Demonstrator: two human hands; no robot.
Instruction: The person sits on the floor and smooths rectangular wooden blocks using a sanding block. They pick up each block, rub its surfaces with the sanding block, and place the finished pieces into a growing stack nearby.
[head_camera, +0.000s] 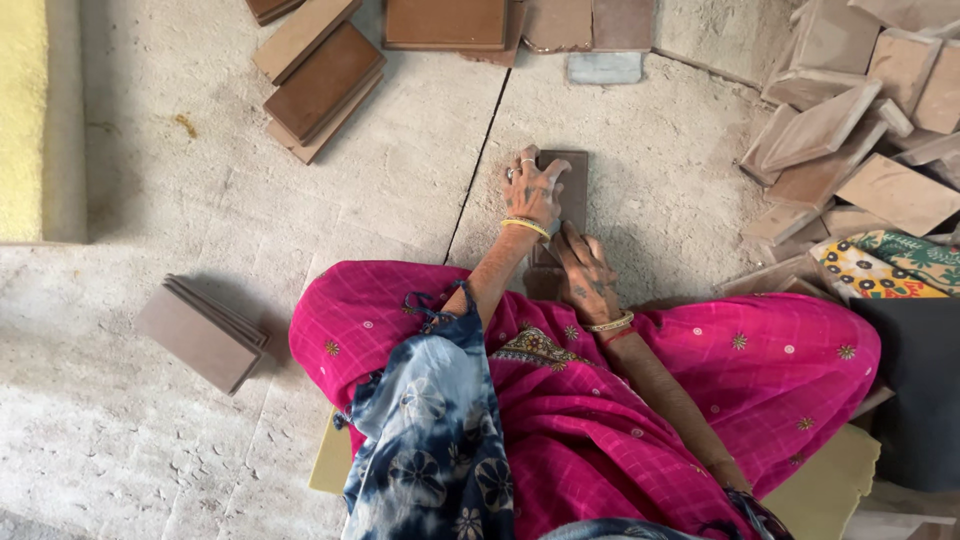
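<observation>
A flat brown clay tile (570, 195) is laid on the rough concrete floor (330, 190) right in front of the seated person's knees, and both hands are on it. The left hand (535, 188) is spread over the tile's far end, fingers arched and pressing down, a yellow bangle seen at the wrist. The right hand (583, 272) is laid flat over the near end, fingers together, so nothing is really gripped, just pinned under the palms. A pink patterned garment (620, 400) is draped over the lap, with a blue flowered cloth (430, 440) on top of it. Off to the left a small slanted stack of tiles (203, 335) is leaned on the floor, well apart from the hands. More stacked tiles (322, 85) are seen at the top, and a loose jumbled heap of tiles (850, 140) is piled at the right.
</observation>
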